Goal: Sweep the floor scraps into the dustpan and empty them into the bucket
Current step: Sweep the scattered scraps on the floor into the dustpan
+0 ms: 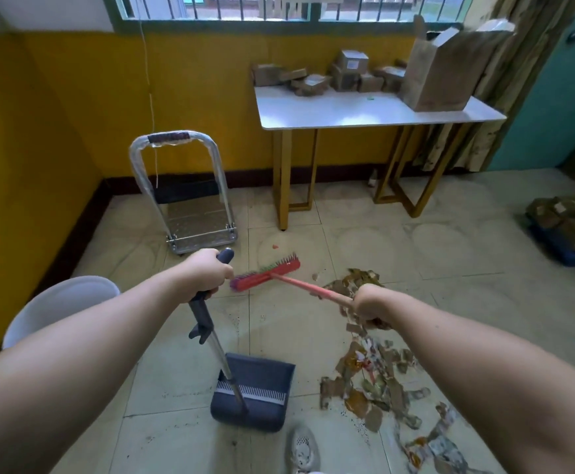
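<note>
My left hand (204, 273) grips the dark handle of a long-handled grey dustpan (253, 393), whose pan rests on the tiled floor in front of me. My right hand (368, 302) grips the pink handle of a red broom (265, 273); its brush head is raised off the floor, just right of my left hand. A heap of brown cardboard and paper scraps (378, 374) lies on the floor to the right of the dustpan, spreading toward the bottom right. A white bucket (57, 306) stands at the left, partly hidden by my left arm.
A folding metal trolley (190, 203) stands by the yellow wall. A white table (364, 109) with gold legs holds cardboard boxes and a brown paper bag. More boxes on a blue crate (570, 230) sit at the right. My white shoe (301, 449) is below the dustpan.
</note>
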